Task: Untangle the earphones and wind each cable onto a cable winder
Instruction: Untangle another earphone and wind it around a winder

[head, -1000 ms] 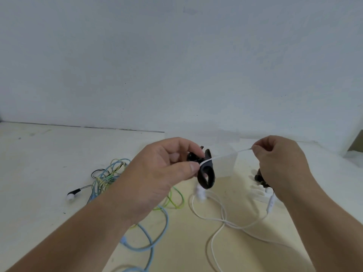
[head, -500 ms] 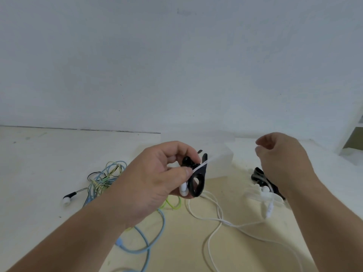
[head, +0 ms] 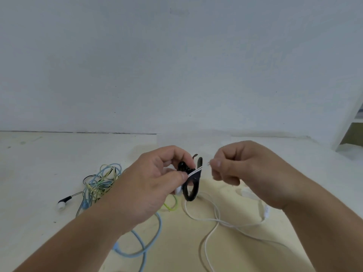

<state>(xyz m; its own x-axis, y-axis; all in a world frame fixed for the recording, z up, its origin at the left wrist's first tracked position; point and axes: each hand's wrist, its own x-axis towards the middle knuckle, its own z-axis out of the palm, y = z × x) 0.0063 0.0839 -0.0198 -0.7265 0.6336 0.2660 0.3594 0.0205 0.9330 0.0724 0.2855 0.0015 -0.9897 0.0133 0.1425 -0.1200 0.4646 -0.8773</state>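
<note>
At the far left of the table (head: 35, 173) lies a black-and-white earbud (head: 62, 204). Its lead runs into a tangle (head: 100, 183) of pale blue, yellow-green and black cables, not yet sorted.

Just right of that, the left hand (head: 153, 187) is raised above the table, its fingers curled round a black cable winder (head: 191, 190). Its thumb presses strands of white cable (head: 195, 171) against the winder's upper part. I judge this keeps the laid turns from slipping while another is added. The winder's loop hangs below the fingers.

Close beside it, not touching, is the right hand (head: 243, 169). Its fingers are curled, with thumb and forefinger pinched on what appears to be the free run of the same white cable, though that stretch is blurred. Held short like this, it probably feeds the next wrap.

The rest of the white cable lies slack on the table beneath both hands, with its inline remote (head: 266, 212) below the right wrist. At the far right the edge of a white shelf (head: 351, 122) shows.

No brand, label or writing can be read anywhere.
</note>
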